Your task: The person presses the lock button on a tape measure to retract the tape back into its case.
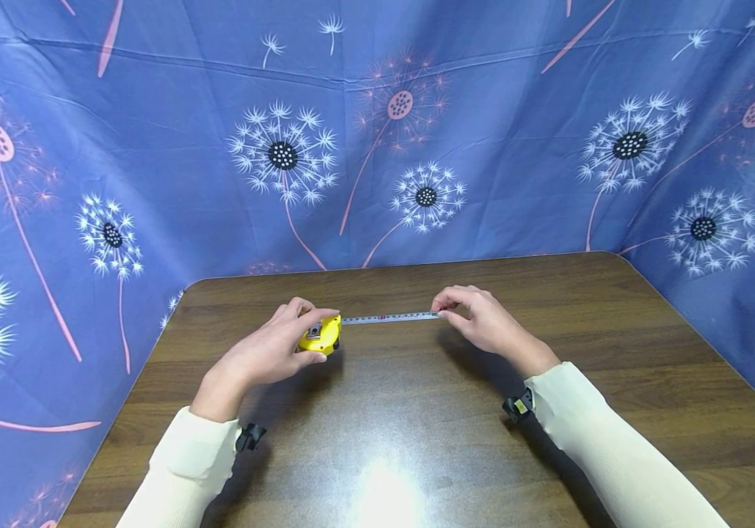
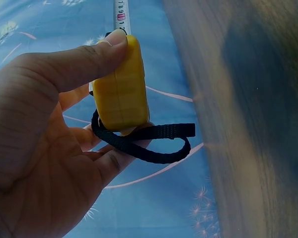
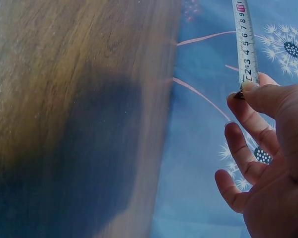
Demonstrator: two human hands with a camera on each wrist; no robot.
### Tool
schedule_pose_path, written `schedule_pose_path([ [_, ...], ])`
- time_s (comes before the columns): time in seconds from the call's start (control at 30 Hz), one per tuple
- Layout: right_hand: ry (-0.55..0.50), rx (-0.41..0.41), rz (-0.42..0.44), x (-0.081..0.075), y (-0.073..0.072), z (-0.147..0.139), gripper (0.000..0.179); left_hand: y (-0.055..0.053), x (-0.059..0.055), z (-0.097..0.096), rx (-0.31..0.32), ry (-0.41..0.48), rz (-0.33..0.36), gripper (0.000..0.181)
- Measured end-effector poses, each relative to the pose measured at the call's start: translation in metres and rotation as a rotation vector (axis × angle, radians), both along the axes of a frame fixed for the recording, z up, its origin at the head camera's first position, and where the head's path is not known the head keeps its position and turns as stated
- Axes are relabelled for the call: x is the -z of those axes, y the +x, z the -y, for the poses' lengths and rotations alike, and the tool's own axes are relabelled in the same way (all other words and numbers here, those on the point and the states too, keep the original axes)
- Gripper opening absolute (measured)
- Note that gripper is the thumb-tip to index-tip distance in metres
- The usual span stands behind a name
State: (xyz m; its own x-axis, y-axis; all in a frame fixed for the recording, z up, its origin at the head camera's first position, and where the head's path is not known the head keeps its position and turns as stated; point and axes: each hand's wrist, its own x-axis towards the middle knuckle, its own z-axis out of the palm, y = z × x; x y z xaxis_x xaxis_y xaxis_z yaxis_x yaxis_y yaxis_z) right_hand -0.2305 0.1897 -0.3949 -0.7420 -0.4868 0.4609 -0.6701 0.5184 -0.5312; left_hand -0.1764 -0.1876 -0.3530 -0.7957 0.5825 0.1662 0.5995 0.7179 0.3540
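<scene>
A yellow tape measure (image 1: 321,336) is gripped in my left hand (image 1: 273,345), the thumb along one side and the fingers around the other. Its black wrist strap (image 2: 154,148) loops out beneath the case in the left wrist view. From the case a white metal blade (image 1: 390,317) runs straight out to the right, held above the table. My right hand (image 1: 483,321) pinches the blade's end between thumb and forefinger. In the right wrist view the numbered blade (image 3: 246,44) rises from that pinch, and the other fingers are loosely bent.
Both hands are over a brown wooden table (image 1: 377,396), with a bright glare near its front. A blue cloth (image 1: 364,154) with a dandelion print hangs behind and beside it. Small black devices (image 1: 518,405) sit at both wrists.
</scene>
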Motion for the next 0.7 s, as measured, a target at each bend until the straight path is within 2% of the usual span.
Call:
schedule_pose_path([
  [0.7, 0.005, -0.008, 0.008, 0.001, 0.002, 0.0077, 0.019, -0.0017, 0.0026, -0.0056, 0.006, -0.008, 0.022, 0.07],
])
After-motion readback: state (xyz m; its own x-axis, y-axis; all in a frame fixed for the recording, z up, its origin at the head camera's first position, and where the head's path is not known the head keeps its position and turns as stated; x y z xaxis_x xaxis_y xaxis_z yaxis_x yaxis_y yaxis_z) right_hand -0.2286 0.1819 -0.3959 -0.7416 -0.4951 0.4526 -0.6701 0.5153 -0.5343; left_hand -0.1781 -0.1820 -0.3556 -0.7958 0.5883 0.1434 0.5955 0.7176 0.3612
